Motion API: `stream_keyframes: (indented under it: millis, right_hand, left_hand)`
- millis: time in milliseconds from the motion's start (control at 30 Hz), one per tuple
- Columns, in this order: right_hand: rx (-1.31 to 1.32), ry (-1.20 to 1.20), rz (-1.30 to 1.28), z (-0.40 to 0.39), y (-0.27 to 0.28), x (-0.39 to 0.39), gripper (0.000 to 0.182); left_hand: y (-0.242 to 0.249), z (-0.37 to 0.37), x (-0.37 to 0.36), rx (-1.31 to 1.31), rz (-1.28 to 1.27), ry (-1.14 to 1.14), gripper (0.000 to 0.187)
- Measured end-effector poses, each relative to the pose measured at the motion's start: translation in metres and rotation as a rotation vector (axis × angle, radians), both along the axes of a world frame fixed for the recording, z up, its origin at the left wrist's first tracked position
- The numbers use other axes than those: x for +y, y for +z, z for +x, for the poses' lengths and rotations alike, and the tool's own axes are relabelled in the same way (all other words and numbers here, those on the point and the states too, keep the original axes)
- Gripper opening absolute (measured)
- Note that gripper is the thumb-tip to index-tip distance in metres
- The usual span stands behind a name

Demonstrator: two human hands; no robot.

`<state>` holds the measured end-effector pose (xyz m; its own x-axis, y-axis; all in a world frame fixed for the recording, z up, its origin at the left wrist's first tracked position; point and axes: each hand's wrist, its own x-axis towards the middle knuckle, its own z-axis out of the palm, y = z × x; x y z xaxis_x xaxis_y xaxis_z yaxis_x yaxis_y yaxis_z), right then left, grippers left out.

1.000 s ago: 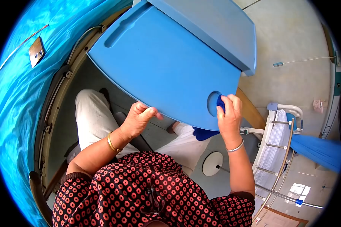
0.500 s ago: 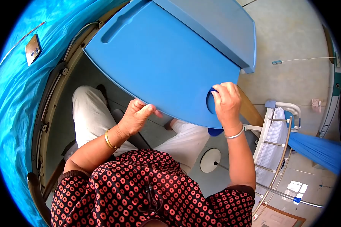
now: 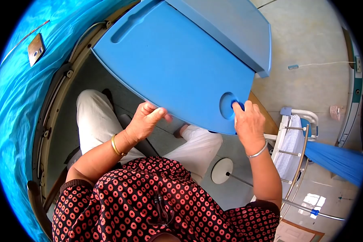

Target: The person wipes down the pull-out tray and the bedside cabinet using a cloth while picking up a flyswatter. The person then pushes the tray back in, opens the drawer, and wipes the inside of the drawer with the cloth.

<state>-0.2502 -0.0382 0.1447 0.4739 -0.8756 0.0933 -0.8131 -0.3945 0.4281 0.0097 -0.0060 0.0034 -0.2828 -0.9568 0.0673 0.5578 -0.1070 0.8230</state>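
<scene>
A blue tray table (image 3: 169, 72) spans the view in front of me, with a round recess (image 3: 226, 105) near its right corner. My right hand (image 3: 250, 123) is closed on a small dark blue object (image 3: 238, 104) at the right side of that recess; the fingers cover much of it. At the table's near edge is my left hand (image 3: 146, 120), thumb and fingers pinched together. Something small and blurred shows beside its fingertips, and I cannot make out what it holds.
A phone (image 3: 36, 49) lies on the turquoise sheet (image 3: 16, 101) at left. On the right stands a bed with a metal rail (image 3: 299, 161) and checked bedding. Below the table is a round white base (image 3: 222, 170). A cable end (image 3: 293, 67) lies on the floor.
My right hand has moved right and slightly down with the dark blue object, uncovering more of the round recess. My left hand has barely moved.
</scene>
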Motion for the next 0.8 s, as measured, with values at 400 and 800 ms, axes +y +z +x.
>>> stream_keyframes:
  millis: [400, 800]
  right_hand:
    - [-0.406, -0.094, -0.116, -0.038, 0.056, -0.009, 0.042]
    - [-0.519, 0.294, 0.146, 0.008, -0.01, -0.05, 0.022]
  left_hand:
    - [0.003, 0.001, -0.004, -0.003, -0.01, -0.047, 0.026]
    - [-0.005, 0.003, 0.0, -0.041, 0.002, -0.038, 0.026]
